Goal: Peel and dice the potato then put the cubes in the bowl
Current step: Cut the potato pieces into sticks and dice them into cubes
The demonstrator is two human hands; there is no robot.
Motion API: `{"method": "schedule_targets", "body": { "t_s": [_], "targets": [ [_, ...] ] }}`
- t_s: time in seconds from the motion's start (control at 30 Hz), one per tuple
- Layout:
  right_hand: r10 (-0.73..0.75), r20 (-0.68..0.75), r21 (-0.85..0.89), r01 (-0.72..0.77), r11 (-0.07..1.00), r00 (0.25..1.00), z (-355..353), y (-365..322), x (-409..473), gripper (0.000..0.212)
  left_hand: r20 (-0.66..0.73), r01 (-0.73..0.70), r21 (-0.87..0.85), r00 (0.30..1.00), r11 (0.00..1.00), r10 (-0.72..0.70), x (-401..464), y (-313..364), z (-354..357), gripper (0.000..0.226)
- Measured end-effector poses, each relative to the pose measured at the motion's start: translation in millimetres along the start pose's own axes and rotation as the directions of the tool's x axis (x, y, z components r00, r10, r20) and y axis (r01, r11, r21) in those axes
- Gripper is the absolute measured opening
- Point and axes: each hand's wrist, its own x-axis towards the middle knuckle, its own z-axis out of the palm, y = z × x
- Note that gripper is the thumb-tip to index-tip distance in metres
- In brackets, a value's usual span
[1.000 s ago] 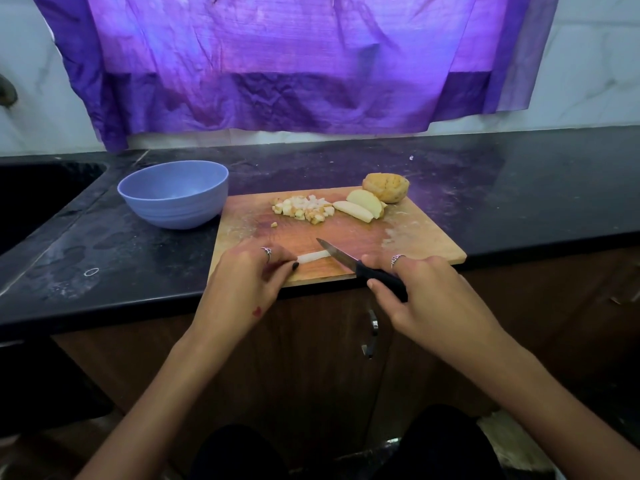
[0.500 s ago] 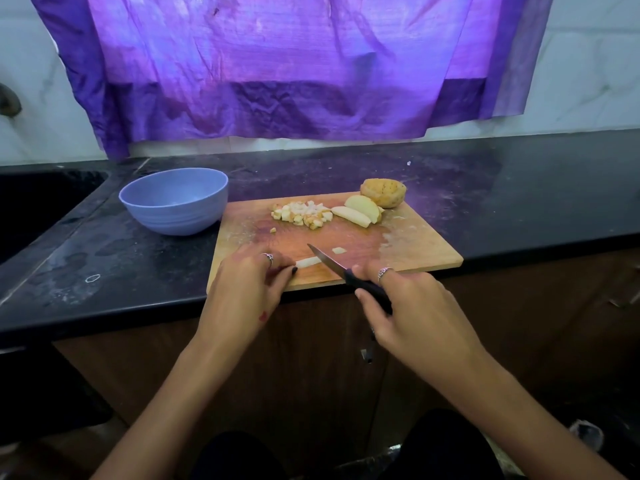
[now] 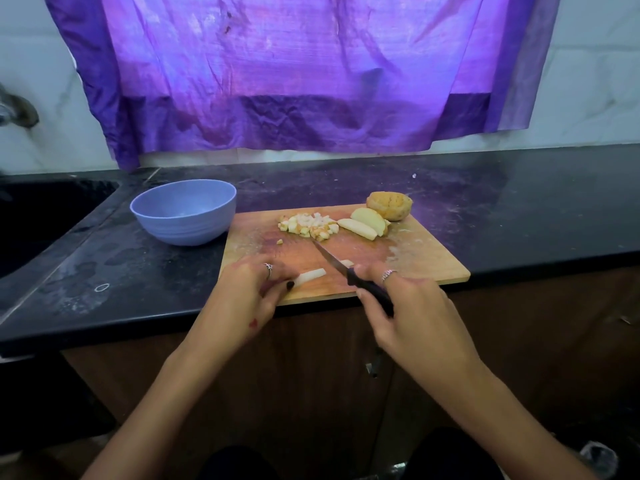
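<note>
Since a moment ago the knife [image 3: 330,261] has swung off the potato strip [image 3: 310,276], which the left hand [image 3: 247,294] seemingly pins on the cutting board [image 3: 429,261]; right hand [image 3: 408,313] grips the handle; strip is light, stiff, slick.

You see a pale blue bowl [image 3: 183,211] at ten o'clock on a black tabletop [image 3: 519,202] flecked with white dust. The board [image 3: 429,261] is orange-brown wood. On it, cream cubes [image 3: 308,225] tinged with orange, cream slices [image 3: 363,223] and a tan potato [image 3: 389,206]. The knife [image 3: 349,273] has a black handle. The cloth [image 3: 294,71] at twelve o'clock is purple, with a darker band along its bottom.
</note>
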Motion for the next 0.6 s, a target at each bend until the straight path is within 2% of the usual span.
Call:
{"method": "schedule_targets", "body": {
  "t_s": [0.13,0.4,0.6],
  "targets": [
    [-0.024,0.026,0.011,0.024,1.0,0.999,-0.9,-6.7,-12.4,0.035,0.008,0.069,-0.064,0.998,0.996,-0.068,2.5,1.6,-1.5,0.021],
    [-0.012,0.156,-0.107,0.029,0.994,0.988,3.0,-14.9,6.1,0.04,-0.028,0.125,-0.101,0.991,0.987,-0.128,4.8,4.1,0.8,0.014],
    [-0.036,-0.012,-0.09,0.035,0.995,0.999,8.1,-9.1,3.1,0.032,-0.026,0.132,-0.083,0.991,0.988,-0.135,7.9,7.0,1.6,0.015]
  ]
}}
